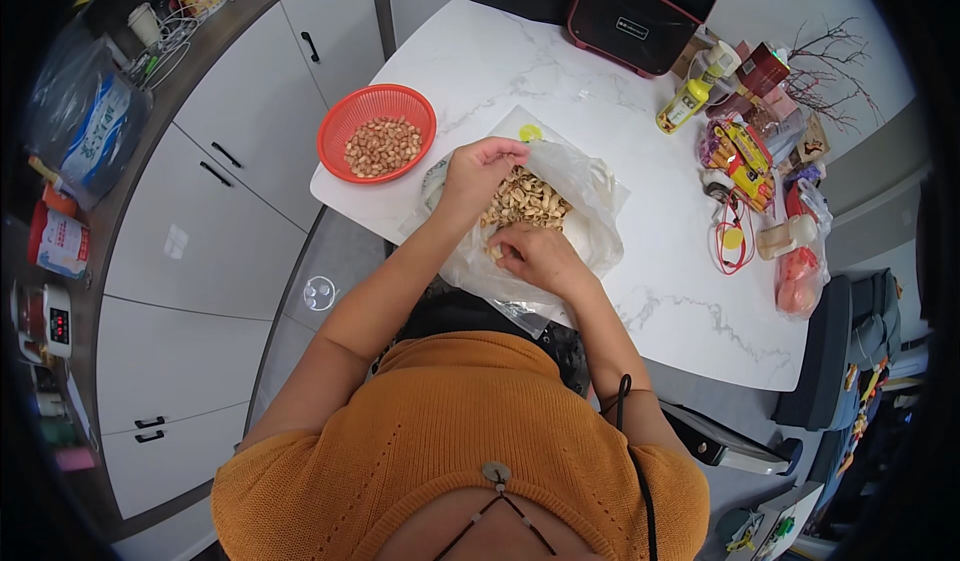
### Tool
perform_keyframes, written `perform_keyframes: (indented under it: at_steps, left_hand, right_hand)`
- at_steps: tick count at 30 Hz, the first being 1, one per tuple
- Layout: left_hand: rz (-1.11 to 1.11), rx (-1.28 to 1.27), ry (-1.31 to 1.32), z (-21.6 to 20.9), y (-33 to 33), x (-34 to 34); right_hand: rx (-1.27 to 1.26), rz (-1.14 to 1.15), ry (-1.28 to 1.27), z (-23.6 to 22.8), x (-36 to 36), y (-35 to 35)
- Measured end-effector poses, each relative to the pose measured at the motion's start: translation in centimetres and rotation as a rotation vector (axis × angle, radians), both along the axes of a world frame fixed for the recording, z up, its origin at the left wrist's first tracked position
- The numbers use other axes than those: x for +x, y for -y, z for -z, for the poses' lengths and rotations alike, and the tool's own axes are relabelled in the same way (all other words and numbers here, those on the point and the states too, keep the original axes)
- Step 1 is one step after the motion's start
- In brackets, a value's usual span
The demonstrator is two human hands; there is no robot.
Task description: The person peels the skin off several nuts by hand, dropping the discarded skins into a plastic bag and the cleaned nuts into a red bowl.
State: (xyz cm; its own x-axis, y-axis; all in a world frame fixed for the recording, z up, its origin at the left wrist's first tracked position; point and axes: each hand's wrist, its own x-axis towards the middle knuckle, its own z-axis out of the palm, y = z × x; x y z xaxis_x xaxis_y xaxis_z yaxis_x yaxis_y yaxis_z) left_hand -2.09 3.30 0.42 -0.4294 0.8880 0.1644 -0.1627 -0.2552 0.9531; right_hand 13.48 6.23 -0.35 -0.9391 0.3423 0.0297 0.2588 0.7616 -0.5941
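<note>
A crumpled clear plastic bag (595,226) lies spread at the table's near edge, with a heap of tan peanut shells (530,204) inside. My left hand (482,173) is over the bag's left side, its fingers pinched together near the upper rim; what is between them, if anything, is too small to make out. Lower in the bag, my right hand (540,259) curls its fingers at the near edge of the heap. A pale peanut (495,252) shows at those fingertips. Left of the bag, a red plastic basket (328,141) holds shelled, reddish-brown peanuts (384,148).
A black and red appliance (635,16) stands at the table's far side. Along the right are a yellow bottle (685,106), snack packets (742,161), a red cable (735,251) and a bag of red fruit (800,281). White cabinets (200,231) curve along the left.
</note>
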Motion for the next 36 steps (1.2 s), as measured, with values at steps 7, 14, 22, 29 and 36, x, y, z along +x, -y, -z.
perform_keyframes:
  at_steps: [7,14,22,29,36]
  left_hand:
    - [-0.282,0.077,-0.257,0.2,0.8,-3.4]
    - [-0.683,-0.217,-0.716,-0.5,4.0,-9.0]
    - [-0.758,-0.104,-1.172,0.2,4.1,-9.3]
    - [-0.180,-0.015,-0.503,-0.5,4.0,-1.0]
    - [0.024,-0.062,-0.238,1.2,3.5,1.9]
  right_hand:
    - [-0.168,0.048,-0.159,1.2,0.3,-1.1]
    - [-0.873,0.224,-0.309,0.6,0.4,-1.6]
    - [-0.997,0.273,-0.490,0.9,0.5,-2.1]
    - [-0.929,0.328,-0.587,1.1,0.5,-2.0]
    - [-0.887,0.311,-0.657,1.2,0.5,-1.9]
